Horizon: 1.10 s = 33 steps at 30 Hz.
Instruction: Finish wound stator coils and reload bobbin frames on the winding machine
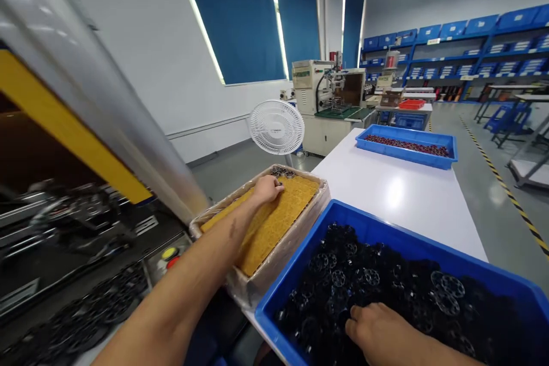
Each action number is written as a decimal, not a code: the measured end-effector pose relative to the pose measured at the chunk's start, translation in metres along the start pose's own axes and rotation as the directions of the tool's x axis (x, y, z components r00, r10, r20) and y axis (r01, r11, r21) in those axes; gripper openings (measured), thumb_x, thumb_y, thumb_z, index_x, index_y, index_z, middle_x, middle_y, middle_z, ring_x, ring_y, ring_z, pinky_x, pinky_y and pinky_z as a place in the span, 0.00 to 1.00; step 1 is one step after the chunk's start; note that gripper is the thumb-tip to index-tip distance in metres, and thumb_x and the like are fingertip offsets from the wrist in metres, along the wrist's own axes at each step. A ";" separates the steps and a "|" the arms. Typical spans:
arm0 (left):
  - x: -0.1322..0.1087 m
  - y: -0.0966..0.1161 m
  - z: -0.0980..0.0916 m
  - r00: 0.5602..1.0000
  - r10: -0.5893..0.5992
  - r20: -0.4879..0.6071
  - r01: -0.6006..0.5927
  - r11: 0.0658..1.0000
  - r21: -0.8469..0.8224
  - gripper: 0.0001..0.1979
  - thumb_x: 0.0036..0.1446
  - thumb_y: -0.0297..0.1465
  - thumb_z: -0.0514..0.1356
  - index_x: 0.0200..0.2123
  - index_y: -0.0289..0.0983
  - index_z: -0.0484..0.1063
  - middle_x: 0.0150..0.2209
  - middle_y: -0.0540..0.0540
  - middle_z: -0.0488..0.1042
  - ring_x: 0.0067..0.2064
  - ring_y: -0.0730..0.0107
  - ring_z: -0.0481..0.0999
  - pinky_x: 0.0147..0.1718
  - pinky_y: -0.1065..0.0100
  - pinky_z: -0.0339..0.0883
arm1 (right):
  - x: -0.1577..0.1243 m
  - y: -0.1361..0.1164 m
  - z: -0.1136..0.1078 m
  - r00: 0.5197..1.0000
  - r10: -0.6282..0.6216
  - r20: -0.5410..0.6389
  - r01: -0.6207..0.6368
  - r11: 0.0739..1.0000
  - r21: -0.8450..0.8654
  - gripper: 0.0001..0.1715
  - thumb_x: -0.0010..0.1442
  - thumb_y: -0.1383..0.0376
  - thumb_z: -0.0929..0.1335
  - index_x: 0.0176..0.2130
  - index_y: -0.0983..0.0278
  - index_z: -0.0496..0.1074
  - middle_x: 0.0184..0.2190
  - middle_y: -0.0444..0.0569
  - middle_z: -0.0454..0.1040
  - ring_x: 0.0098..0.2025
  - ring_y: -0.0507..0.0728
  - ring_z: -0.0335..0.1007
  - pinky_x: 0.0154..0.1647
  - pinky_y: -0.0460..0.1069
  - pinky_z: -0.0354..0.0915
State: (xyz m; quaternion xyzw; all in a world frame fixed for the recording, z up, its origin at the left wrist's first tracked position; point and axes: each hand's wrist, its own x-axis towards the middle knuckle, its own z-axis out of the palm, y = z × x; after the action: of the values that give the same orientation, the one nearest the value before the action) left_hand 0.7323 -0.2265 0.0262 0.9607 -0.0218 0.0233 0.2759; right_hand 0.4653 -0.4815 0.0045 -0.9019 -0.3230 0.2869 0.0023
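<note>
My left hand (266, 189) is closed in a pinch at the far end of a plastic-lined box (286, 235). A small dark part (281, 185) shows at its fingertips, just above the yellow sheet (274, 220) in the box. Beyond the hand, several dark round parts (282, 171) lie in the box's far corner. My right hand (377, 326) is down in a deep blue bin (403, 227) full of black spoked round plastic parts (338, 278). Its fingers are curled together against a black part (344, 317), much of which blends into the dark heap.
A white table (398, 189) carries the bin and a shallow blue tray (405, 151) of small dark-red pieces. A white fan (277, 127) stands behind the box. At left is a machine with a yellow-edged frame (68, 126) and a heap of black parts (77, 311).
</note>
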 end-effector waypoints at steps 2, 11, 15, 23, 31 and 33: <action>-0.044 0.005 -0.017 0.999 0.037 -0.016 -0.039 0.982 -0.184 0.11 0.57 0.35 0.65 0.38 0.32 0.74 0.38 0.46 0.76 0.40 0.65 0.76 0.43 0.58 0.71 | -0.002 0.001 0.004 0.997 0.039 -0.063 -0.036 0.998 0.056 0.20 0.55 0.78 0.64 0.46 0.70 0.76 0.44 0.58 0.78 0.46 0.68 0.77 0.50 0.59 0.72; -0.349 -0.030 -0.031 0.997 -0.046 -0.064 -0.032 0.506 -0.862 0.26 0.48 0.38 0.70 0.50 0.35 0.74 0.35 0.44 0.79 0.33 0.71 0.77 0.35 0.70 0.72 | 0.009 0.021 0.033 0.726 -0.213 -0.653 0.314 0.949 0.039 0.13 0.63 0.74 0.59 0.41 0.68 0.71 0.38 0.55 0.71 0.35 0.55 0.73 0.38 0.50 0.71; -0.415 -0.021 -0.024 0.989 -0.106 -0.104 -0.066 0.318 -0.946 0.26 0.40 0.29 0.74 0.46 0.38 0.77 0.42 0.43 0.80 0.36 0.70 0.79 0.36 0.70 0.75 | -0.003 -0.013 0.011 0.469 -0.254 -0.846 0.434 0.900 -0.030 0.07 0.64 0.72 0.63 0.42 0.67 0.69 0.37 0.52 0.69 0.33 0.52 0.69 0.34 0.48 0.68; -0.443 0.023 -0.018 0.998 0.044 -0.051 -0.059 0.201 -0.978 0.28 0.38 0.16 0.73 0.42 0.46 0.81 0.41 0.49 0.82 0.39 0.69 0.83 0.40 0.76 0.76 | -0.058 -0.128 -0.003 0.280 -0.323 -0.904 0.815 0.577 0.047 0.12 0.57 0.77 0.69 0.42 0.67 0.71 0.36 0.52 0.74 0.39 0.54 0.72 0.40 0.49 0.71; -0.442 0.035 0.001 0.994 0.101 -0.045 -0.059 0.133 -0.989 0.28 0.42 0.14 0.70 0.44 0.47 0.81 0.38 0.51 0.83 0.39 0.68 0.83 0.39 0.77 0.76 | -0.058 -0.121 0.011 0.194 -0.359 -0.913 0.793 0.605 -0.069 0.11 0.59 0.75 0.68 0.43 0.67 0.72 0.36 0.53 0.72 0.38 0.54 0.71 0.38 0.50 0.70; -0.442 0.036 0.001 0.993 0.093 -0.066 -0.079 0.145 -0.986 0.28 0.42 0.13 0.69 0.44 0.47 0.80 0.39 0.51 0.83 0.39 0.68 0.83 0.40 0.77 0.76 | -0.058 -0.119 0.011 0.173 -0.398 -0.901 0.786 0.607 -0.117 0.15 0.59 0.74 0.67 0.47 0.67 0.70 0.37 0.54 0.73 0.39 0.55 0.71 0.38 0.51 0.71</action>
State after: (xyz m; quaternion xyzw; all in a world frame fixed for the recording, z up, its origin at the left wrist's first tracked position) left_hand 0.2888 -0.2444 0.0192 0.5462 -0.0879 0.0138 0.8329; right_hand 0.3537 -0.4229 0.0480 -0.6835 -0.5433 -0.1808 0.4528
